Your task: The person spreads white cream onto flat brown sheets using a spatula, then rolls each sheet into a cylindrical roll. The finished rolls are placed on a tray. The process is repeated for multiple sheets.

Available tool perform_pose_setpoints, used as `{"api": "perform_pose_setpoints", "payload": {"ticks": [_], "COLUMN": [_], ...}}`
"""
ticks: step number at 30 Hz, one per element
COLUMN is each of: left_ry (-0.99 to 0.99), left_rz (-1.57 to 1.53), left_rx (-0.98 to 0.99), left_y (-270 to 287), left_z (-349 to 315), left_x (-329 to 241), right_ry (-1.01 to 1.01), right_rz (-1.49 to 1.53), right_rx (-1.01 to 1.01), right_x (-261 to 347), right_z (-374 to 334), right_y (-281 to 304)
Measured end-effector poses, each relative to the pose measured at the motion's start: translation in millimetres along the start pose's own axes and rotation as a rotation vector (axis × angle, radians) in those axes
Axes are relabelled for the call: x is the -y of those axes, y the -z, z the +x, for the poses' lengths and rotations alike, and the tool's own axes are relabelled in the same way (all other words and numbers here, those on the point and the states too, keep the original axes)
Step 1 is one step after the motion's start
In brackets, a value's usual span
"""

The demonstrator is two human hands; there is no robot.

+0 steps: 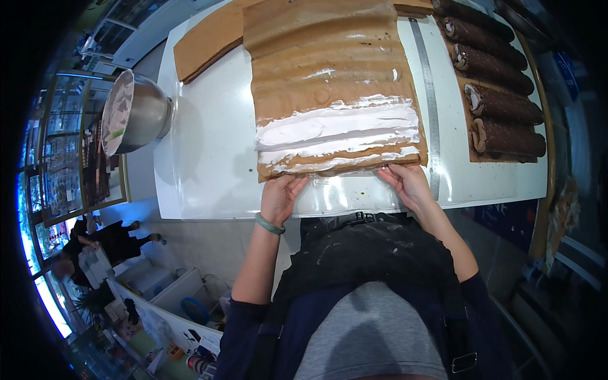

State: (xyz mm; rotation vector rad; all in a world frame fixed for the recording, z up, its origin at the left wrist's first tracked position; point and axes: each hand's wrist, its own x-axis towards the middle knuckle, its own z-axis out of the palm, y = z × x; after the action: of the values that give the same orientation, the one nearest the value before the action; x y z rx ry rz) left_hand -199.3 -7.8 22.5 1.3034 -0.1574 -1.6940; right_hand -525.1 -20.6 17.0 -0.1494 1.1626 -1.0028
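Observation:
In front of me lies a wide, slightly wavy brown cake sheet (329,57). A thick band of white cream (342,125) is spread across its near part, with a few smears farther up. My left hand (282,195) is at the near left corner, fingers closed on the edge. At the near right corner my right hand (405,183) pinches that same edge between thumb and fingers. The fingertips are partly hidden beneath the sheet. A green bangle (270,223) circles my left wrist.
Several dark chocolate cake rolls (506,104) lie in a row at the right. A long metal ruler (430,101) runs beside the sheet. At the left stands a steel bowl (149,114) with white cream inside. Stacked brown cake sheets (206,47) sit at the far left of the white table (212,152).

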Motion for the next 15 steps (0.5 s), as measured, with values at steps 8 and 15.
{"api": "perform_pose_setpoints", "payload": {"ticks": [8,15], "left_ry": [0.143,0.173], "left_rz": [-0.023,-0.005], "left_rx": [-0.074,-0.019], "left_y": [6.8,10.3], "left_z": [-56.5,-71.9], "left_x": [16.8,-1.7], "right_ry": [-0.159,-0.269], "right_rz": [0.104,0.088], "right_rx": [-0.078,-0.029], "right_x": [-6.9,-0.3], "right_z": [-54.6,-64.8], "right_y": [25.6,36.9]}}
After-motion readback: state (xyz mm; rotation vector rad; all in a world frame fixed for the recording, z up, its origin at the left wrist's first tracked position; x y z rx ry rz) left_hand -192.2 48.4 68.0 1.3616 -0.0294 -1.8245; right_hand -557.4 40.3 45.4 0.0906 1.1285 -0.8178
